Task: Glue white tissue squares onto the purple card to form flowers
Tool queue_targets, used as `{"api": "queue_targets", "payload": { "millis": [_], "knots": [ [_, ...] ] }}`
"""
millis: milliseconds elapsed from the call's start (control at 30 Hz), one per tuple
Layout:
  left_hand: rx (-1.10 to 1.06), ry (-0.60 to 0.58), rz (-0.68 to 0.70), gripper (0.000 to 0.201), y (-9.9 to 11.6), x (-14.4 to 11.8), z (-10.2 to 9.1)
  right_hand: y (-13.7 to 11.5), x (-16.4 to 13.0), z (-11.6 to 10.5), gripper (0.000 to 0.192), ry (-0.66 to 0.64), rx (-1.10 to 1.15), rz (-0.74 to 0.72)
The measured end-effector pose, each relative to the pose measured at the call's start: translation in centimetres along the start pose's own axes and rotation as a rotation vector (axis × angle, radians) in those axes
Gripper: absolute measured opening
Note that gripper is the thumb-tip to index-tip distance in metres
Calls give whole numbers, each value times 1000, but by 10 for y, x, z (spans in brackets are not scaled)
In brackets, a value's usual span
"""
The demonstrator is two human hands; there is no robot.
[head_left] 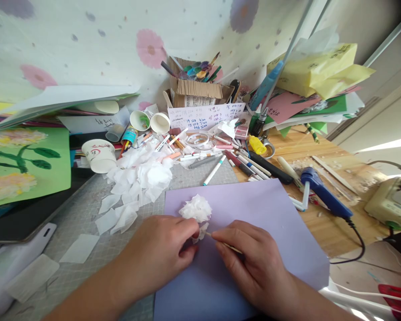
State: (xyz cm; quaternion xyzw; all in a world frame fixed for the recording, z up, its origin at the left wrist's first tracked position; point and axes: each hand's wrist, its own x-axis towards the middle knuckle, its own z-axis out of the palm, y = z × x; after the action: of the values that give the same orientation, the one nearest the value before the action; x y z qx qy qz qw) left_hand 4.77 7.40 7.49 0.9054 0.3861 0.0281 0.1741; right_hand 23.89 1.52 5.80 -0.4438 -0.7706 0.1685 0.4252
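A sheet of purple paper (250, 209) lies before me, with a ruffled clump of white tissue paper (196, 208) near its top left. My left hand (167, 249) is closed just below that clump, thumb and forefinger beside a small piece of white tissue (201, 232). Whether the fingers pinch this piece is partly hidden. My right hand (254, 258) grips a thin wooden stick (232, 246), its tip pointing left against the small tissue piece.
Loose white tissue squares (138, 183) are heaped on the grey cutting mat (133, 245) at left. Markers (214, 170) and tape rolls (198, 140) crowd the back. A blue glue gun (324, 194) with a cord lies right. Paper cups (99, 156) stand back left.
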Motion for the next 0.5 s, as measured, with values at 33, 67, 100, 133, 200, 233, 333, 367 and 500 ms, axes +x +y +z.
{"api": "queue_targets", "payload": {
  "millis": [33, 67, 100, 133, 200, 233, 333, 367, 500],
  "knots": [
    [18, 0, 8, 7, 0, 0, 1, 0, 0, 0, 20, -7, 1, 1],
    [31, -1, 14, 9, -1, 1, 2, 0, 0, 0, 20, -13, 2, 3],
    [38, -2, 16, 10, -1, 1, 2, 0, 0, 0, 20, -16, 2, 5],
    [40, -3, 17, 11, -2, 1, 3, 0, -1, -1, 20, -16, 5, 5],
    [25, -4, 15, 11, -2, 1, 2, 1, -1, -1, 20, 8, 21, 6],
    [9, -5, 13, 11, -2, 1, 1, 1, -1, -1, 20, 31, 28, 12],
    [-70, -18, -4, 10, -4, -1, -3, 3, -2, 0, 18, 85, 30, 64],
    [-108, -33, -14, 10, -5, -2, -6, 4, -2, 0, 18, 88, 27, 84],
    [-317, -105, -72, 11, -16, -6, -18, 6, -2, 1, 16, 103, 27, 129]
  ]
}}
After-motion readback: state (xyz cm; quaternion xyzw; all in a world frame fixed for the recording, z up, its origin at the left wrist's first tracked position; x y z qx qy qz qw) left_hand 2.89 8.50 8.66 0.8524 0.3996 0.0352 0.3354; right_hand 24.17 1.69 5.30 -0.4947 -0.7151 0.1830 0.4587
